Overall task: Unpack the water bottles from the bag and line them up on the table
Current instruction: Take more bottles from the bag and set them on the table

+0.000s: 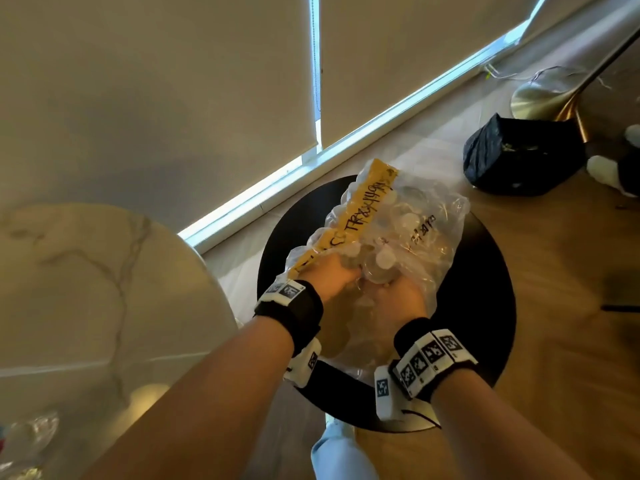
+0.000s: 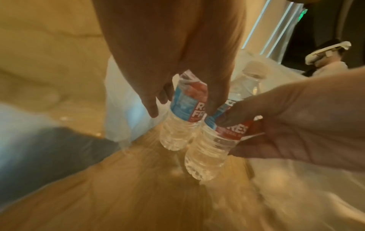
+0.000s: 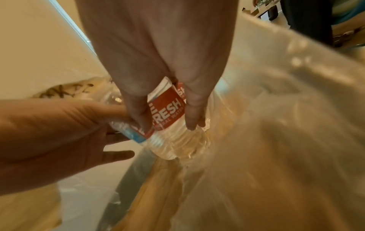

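Observation:
A clear plastic bag (image 1: 436,233) with a yellow taped strip lies on a round black stool (image 1: 485,271), holding several water bottles (image 1: 384,260) with white caps. Both hands are inside the bag's mouth. My left hand (image 1: 332,271) (image 2: 183,107) grips one bottle (image 2: 175,134) around its red and blue label. Beside it, my right hand (image 1: 398,299) (image 3: 166,123) grips a second bottle (image 3: 173,145) (image 2: 207,157) by its label. The two bottles touch, bases pointing away from the wrists. Another bottle (image 2: 250,82) lies behind them.
A round marble table (image 1: 86,289) stands to the left of the stool, with crumpled clear plastic (image 1: 31,441) at its near edge. On the wooden floor to the right sit a black bag (image 1: 519,157) and a brass lamp base (image 1: 543,95). Window blinds hang behind.

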A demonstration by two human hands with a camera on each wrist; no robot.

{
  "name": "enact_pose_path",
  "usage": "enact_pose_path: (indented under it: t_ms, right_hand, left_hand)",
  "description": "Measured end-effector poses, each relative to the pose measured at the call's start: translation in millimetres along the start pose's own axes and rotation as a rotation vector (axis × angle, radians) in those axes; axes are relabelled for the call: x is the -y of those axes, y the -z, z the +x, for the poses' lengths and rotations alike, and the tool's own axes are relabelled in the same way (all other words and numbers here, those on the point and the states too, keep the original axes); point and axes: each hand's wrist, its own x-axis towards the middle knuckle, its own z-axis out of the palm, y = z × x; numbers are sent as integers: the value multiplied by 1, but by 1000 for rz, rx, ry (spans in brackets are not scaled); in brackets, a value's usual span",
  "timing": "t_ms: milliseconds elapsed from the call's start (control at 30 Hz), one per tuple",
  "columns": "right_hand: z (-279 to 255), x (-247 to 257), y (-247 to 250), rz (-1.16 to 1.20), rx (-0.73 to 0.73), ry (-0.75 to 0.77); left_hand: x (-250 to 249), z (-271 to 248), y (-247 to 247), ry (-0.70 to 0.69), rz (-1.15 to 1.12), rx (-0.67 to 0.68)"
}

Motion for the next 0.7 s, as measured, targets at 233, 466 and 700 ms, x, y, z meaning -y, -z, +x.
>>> enact_pose_path:
  t_ms: [233, 466, 700]
  right_hand:
    - [-55, 2, 0, -60, 109, 91]
    - [-158, 49, -24, -103, 214, 372]
    - [-273, 74, -145, -180, 542, 514]
  left_hand:
    - [25, -84, 2, -114, -90, -147]
    - [78, -214, 47, -87, -340, -237]
    - [183, -385, 76, 241, -486, -492]
